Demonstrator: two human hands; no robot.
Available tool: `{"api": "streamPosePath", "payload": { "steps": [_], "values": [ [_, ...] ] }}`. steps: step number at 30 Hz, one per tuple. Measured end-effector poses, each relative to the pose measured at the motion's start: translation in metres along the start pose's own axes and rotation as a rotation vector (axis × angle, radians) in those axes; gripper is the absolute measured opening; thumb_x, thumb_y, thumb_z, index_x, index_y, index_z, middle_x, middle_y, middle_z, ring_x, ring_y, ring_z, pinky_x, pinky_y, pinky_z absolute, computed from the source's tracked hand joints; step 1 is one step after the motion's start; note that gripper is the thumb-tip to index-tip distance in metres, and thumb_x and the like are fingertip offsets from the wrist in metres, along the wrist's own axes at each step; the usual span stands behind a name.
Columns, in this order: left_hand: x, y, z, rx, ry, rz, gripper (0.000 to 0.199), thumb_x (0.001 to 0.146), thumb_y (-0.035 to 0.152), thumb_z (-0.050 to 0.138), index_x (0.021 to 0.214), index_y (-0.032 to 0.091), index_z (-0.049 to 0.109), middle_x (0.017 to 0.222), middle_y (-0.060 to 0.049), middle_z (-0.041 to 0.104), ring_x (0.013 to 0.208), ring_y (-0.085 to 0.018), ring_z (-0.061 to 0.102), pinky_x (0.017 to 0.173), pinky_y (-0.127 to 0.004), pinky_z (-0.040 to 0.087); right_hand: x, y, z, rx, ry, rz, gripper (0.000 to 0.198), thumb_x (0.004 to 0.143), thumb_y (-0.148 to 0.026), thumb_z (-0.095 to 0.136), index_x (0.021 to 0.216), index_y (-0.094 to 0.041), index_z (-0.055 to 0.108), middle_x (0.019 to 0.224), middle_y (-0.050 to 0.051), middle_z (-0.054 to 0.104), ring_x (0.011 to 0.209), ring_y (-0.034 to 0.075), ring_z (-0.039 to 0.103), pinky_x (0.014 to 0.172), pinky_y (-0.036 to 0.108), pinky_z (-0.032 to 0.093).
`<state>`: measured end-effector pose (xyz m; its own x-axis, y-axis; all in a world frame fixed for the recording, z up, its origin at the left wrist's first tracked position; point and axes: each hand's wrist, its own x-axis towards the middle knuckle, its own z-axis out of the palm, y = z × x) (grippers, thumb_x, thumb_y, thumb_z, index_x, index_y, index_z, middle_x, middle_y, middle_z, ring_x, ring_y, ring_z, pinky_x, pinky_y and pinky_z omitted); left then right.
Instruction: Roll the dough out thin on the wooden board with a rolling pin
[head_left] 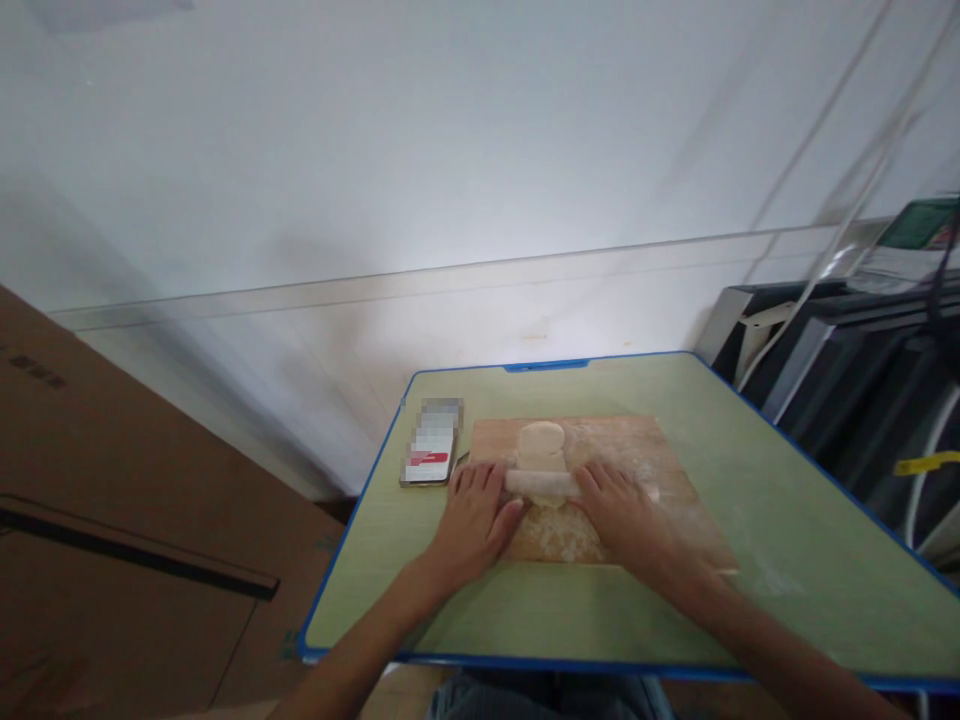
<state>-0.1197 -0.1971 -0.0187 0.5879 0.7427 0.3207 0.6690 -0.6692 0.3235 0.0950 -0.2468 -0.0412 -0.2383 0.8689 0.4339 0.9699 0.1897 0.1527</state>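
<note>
A pale rolling pin lies across a slab of dough on a wooden board. My left hand grips the pin's left end, fingers bent over it and thumb toward the middle. Over the right part of the pin, my right hand closes in the same way. The dough shows beyond the pin as a rounded strip with a crease, and a small edge sticks out on the near side. Loose flour is scattered over the board.
A phone with a lit screen lies left of the board. The light green table has a blue rim, and a white wall rises behind it. Cardboard stands at left; dark flat panels and cables lean at right.
</note>
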Motion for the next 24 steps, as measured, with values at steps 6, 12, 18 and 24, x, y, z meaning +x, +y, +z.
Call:
{"api": "streamPosePath", "payload": {
  "steps": [6,12,18,24],
  "values": [
    [0.021,-0.029,-0.026,-0.308,0.178,-0.369,0.036,0.091,0.030,0.034,0.120,0.015,0.050,0.127,-0.013,0.053,0.120,-0.019,0.049,0.102,-0.036,0.040,0.015,0.030,-0.010,0.089,-0.043,0.151,0.010,0.091,-0.028,0.048,0.092,-0.020,0.054,0.090,0.008,0.065,0.082,0.023,0.062,0.064,0.031,0.044],
    [0.047,-0.002,0.013,-0.136,-0.158,-0.218,0.041,0.091,0.031,0.038,0.120,0.008,0.055,0.142,-0.019,0.043,0.138,-0.025,0.030,0.115,-0.046,0.017,0.035,0.065,0.002,0.299,0.184,0.470,0.027,0.093,-0.039,0.035,0.101,-0.018,0.049,0.088,0.010,0.065,0.074,0.023,0.062,0.056,0.029,0.040],
    [0.056,0.028,0.043,-0.359,0.036,-0.301,0.064,0.075,0.024,0.060,0.133,0.008,0.038,0.143,-0.021,0.039,0.138,-0.029,0.029,0.114,-0.048,0.021,0.032,0.068,0.024,0.369,0.168,0.483,0.029,0.092,-0.042,0.034,0.100,-0.018,0.049,0.088,0.011,0.065,0.079,0.024,0.062,0.060,0.030,0.041],
    [0.068,0.051,0.047,-0.567,0.098,-0.273,0.043,0.073,0.018,0.061,0.112,0.019,0.042,0.124,-0.011,0.057,0.113,-0.020,0.055,0.099,-0.037,0.042,0.032,0.069,0.022,0.421,0.153,0.532,0.033,0.091,-0.044,0.033,0.104,-0.018,0.049,0.084,0.010,0.065,0.075,0.024,0.061,0.059,0.030,0.040]
  ]
}}
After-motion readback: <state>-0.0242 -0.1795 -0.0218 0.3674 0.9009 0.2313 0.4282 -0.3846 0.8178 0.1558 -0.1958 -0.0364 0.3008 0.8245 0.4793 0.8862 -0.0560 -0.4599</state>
